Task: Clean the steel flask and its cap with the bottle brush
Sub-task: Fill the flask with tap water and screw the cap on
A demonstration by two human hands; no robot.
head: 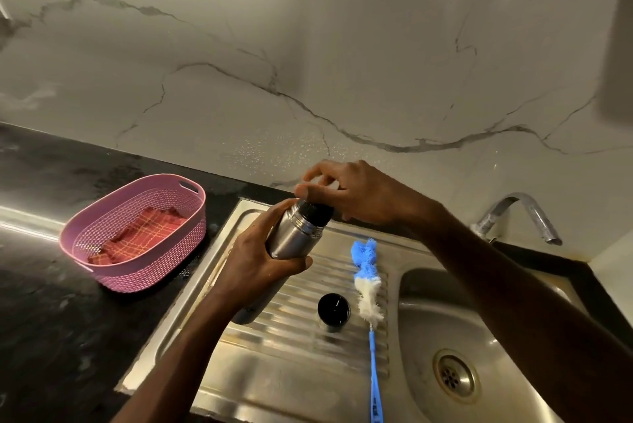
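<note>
My left hand (260, 261) grips the steel flask (291, 234) round its body and holds it tilted above the drainboard, its black neck pointing up and to the right. Just above that neck, the curled fingers of my right hand (356, 193) hold a small white piece (323, 181), mostly hidden by the fingers. The flask's cap (334, 311), black on top with a steel side, stands on the ribbed drainboard (274, 371). Beside the cap on its right lies the bottle brush (367, 282), blue and white bristles at the far end, its blue handle running toward me.
A pink plastic basket (137, 265) with a red checked cloth (144, 231) sits on the black counter to the left. The sink basin (445, 320) with its drain (454, 376) is at the right, under a steel tap (524, 217). A marble wall stands behind.
</note>
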